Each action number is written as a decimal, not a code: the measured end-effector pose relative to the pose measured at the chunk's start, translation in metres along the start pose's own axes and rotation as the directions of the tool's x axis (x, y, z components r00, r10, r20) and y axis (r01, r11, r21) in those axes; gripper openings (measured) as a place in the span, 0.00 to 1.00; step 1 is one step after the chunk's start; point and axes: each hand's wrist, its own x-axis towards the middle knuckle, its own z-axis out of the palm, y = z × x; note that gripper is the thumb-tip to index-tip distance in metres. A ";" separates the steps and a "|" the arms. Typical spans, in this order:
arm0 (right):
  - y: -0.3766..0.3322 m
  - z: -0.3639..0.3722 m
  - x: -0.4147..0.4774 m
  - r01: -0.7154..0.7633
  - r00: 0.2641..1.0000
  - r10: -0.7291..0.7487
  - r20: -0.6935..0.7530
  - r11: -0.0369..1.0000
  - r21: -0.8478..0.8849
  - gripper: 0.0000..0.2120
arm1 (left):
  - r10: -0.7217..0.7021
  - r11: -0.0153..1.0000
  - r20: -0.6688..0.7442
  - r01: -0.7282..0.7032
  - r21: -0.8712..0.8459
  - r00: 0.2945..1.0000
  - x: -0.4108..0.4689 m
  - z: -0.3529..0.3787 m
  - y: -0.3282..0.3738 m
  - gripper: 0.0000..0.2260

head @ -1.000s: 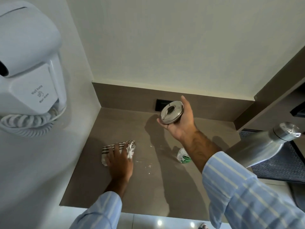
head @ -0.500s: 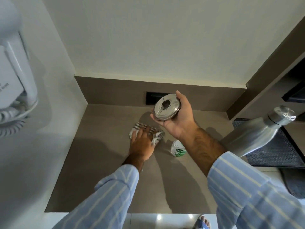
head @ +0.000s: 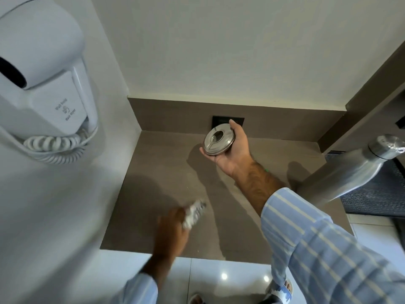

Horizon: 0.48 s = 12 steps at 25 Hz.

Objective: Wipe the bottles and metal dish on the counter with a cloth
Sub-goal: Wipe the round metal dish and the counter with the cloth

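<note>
Metal dish [head: 218,139] sits in the right hand [head: 232,150], lifted clear above the grey counter [head: 153,183] near the back wall. It is a round, shallow steel piece with a dark opening at its centre, tilted so that its face turns toward the camera. The fingers [head: 235,130] curl over its far rim and the thumb supports the near rim — the hand is closed around the dish, palm up. The forearm is bare, and a blue-and-white striped sleeve [head: 317,249] covers the arm from above the wrist.

Lower and to the left, the left hand [head: 173,224] is over the front part of the counter, blurred by motion. A crumpled cloth [head: 195,212] with pale and dark stripes sticks out past its fingertips; the hand seems bunched on it, though the blur leaves the exact grip unclear, and whether the cloth touches the counter cannot be told.

A tall steel bottle [head: 346,174] with a shiny cap stands at the right edge of the counter, well apart from the dish, leaning in the wide-angle view. Behind it lies a dark textured mat [head: 377,194].

A dark rectangular wall plate [head: 219,120] is set in the low backsplash just behind the raised dish. On the left wall hangs a white wall-mounted hair dryer [head: 43,73] with a coiled cord beneath it. Glossy white floor tiles [head: 219,277] and a sandalled foot [head: 279,289] show below the counter's front edge.
</note>
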 end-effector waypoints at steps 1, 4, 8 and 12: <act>0.003 -0.003 0.002 -0.001 1.000 0.001 -0.002 1.000 -0.013 0.31 | -0.153 0.988 -0.082 0.152 -0.014 0.985 0.030 -0.008 -0.007 0.13; 0.016 -0.019 0.006 -0.014 1.000 0.014 0.010 0.998 -0.068 0.22 | -0.318 0.946 -0.081 0.322 0.041 0.945 0.109 -0.014 -0.028 0.14; 0.032 -0.038 0.009 -0.023 1.000 0.025 0.019 0.997 -0.080 0.15 | -0.240 0.961 0.163 0.211 0.176 0.957 0.123 0.028 -0.028 0.21; 0.039 -0.036 0.006 -0.037 0.999 0.038 0.011 0.997 -0.065 0.13 | 0.020 0.991 0.149 -0.040 0.131 0.989 0.034 0.033 -0.015 0.27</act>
